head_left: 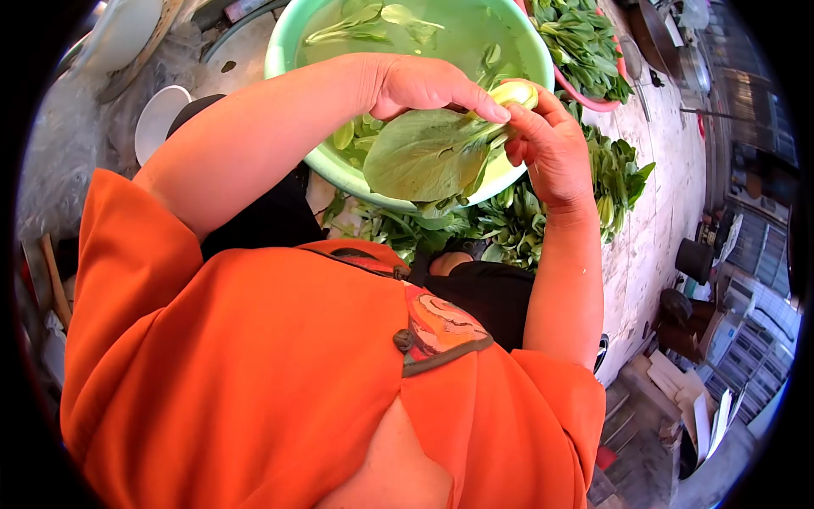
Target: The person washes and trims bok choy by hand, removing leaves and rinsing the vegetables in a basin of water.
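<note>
A head of bok choy [424,159] is held over the near side of a green basin [283,42], its broad leaf hanging down to the left and its pale base pointing up to the right. My right hand [555,140] is closed around the stalks and the pale base. The fingers of my left hand [428,87] are closed at the stalk of the big leaf, close to my right fingertips. Water fills the basin, with loose leaves [360,25] floating in it and more greens partly hidden under my hands.
Piled greens [509,225] lie on the floor between my legs and the basin, with more bok choy [617,178] to the right. A pink basin [600,105] full of greens stands at the upper right. A white bowl [161,119] and plastic sheeting [72,161] are on the left.
</note>
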The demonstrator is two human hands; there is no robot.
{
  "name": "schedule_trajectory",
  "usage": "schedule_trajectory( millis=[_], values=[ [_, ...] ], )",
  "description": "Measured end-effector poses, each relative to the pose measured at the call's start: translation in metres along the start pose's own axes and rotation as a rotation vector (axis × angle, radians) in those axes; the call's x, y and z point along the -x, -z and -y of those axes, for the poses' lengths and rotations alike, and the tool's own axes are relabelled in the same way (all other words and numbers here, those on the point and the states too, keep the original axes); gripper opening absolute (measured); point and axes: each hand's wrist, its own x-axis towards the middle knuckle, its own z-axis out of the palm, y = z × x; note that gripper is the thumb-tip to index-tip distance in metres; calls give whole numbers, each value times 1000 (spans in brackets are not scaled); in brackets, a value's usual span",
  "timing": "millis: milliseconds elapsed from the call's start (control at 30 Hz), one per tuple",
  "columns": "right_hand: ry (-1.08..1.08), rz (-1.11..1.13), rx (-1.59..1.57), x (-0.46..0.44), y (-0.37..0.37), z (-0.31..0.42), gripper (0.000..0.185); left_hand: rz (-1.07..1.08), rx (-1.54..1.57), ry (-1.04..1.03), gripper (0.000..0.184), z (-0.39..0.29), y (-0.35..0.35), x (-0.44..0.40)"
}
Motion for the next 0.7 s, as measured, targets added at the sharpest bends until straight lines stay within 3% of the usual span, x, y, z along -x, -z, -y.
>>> schedule_trajectory(
  millis=[300,400,467,700],
  values=[
    [-25,-50,85,2,-7,2,43,-17,46,6,52,15,-2,-13],
    [-32,-118,162,3,-8,1,43,-109,-73,-16,53,19,-1,-17],
    [-52,-105,271,1,-5,-1,44,-213,-330,-130,54,22,3,-21],
    [-53,-66,33,-1,-3,1,40,-178,-10,-75,50,8,1,-10]
  ],
)
